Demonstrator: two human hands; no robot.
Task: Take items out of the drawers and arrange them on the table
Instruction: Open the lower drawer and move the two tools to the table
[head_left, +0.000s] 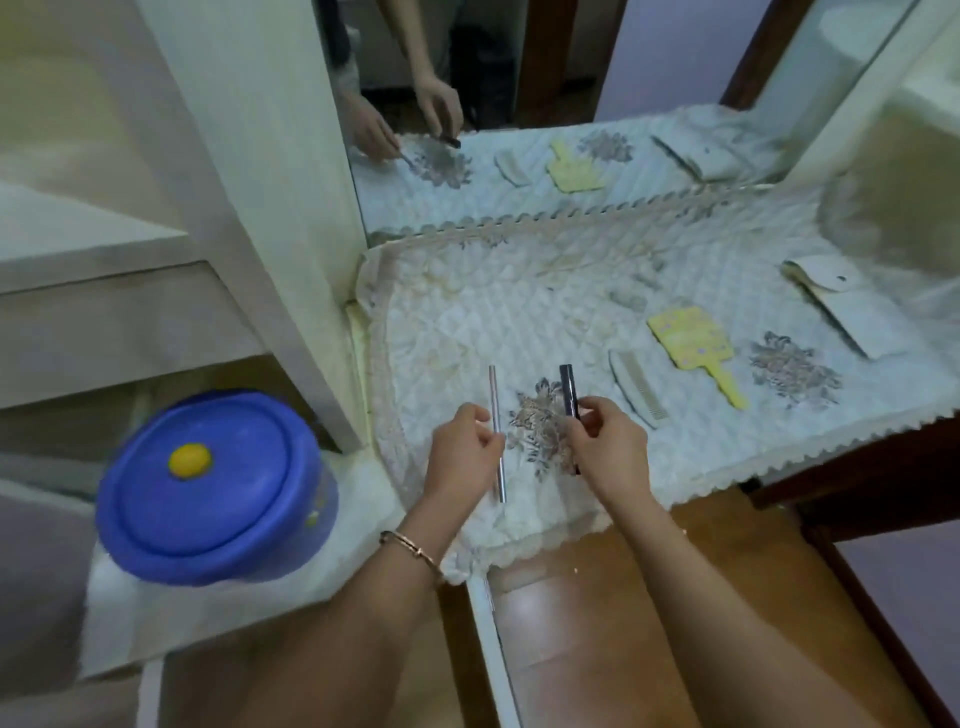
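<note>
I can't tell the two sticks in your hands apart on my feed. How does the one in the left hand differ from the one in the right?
The silver stick in the left hand is pale, metallic and thinner; the dark stick in the right hand is near black and thicker. More of the silver stick shows, jutting past both sides of the hand; the dark stick is mostly seen above the fingers. Both are slim, straight and held over the quilted cloth.

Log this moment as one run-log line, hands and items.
left hand: holds silver pen | right hand: holds dark pen | cloth: comb, yellow brush
</note>
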